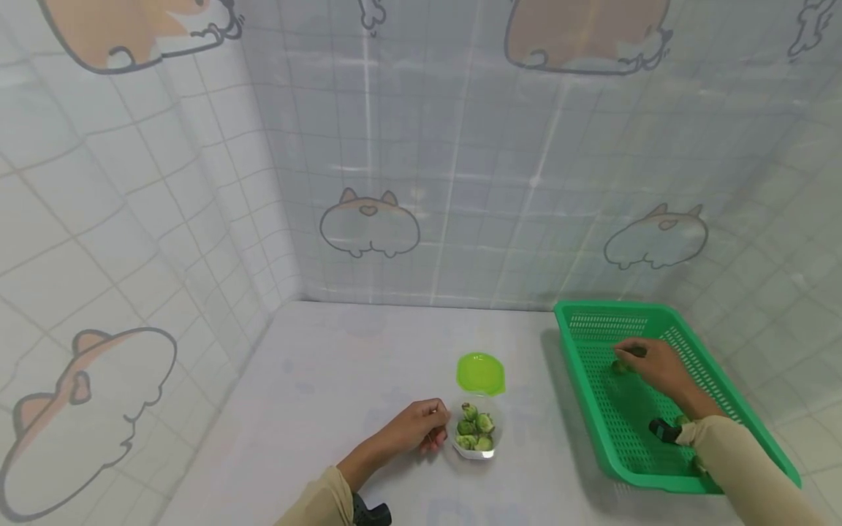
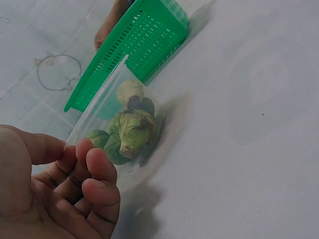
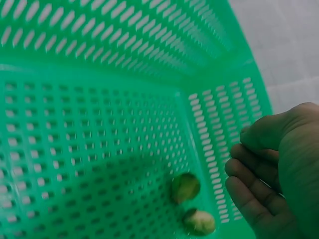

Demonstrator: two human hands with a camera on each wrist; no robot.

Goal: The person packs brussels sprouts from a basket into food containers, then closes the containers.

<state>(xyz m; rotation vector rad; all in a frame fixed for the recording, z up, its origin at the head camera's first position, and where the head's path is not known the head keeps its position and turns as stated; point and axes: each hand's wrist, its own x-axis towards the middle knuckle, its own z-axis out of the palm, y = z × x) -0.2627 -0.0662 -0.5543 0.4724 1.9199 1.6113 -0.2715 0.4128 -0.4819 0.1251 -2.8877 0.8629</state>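
Note:
A small clear plastic container [image 1: 475,454] holding several Brussels sprouts [image 1: 484,423] stands on the table. My left hand [image 1: 416,427] is at its left side, thumb and forefinger pinching the rim [image 2: 94,103] in the left wrist view. My right hand [image 1: 654,365] reaches into the green basket [image 1: 582,409] on the right. In the right wrist view that hand [image 3: 269,169] has loosely bent fingers with nothing between them. Two sprouts lie on the basket floor beside it, a darker green one [image 3: 185,187] and a paler one [image 3: 199,222].
A lime-green lid [image 1: 481,373] lies just behind the container. More sprouts [image 1: 699,464] sit near the basket's front end, partly covered by the right sleeve [image 1: 743,460]. Tiled sheeting with dog drawings [image 1: 370,223] walls the table [image 1: 329,365] at the back and sides.

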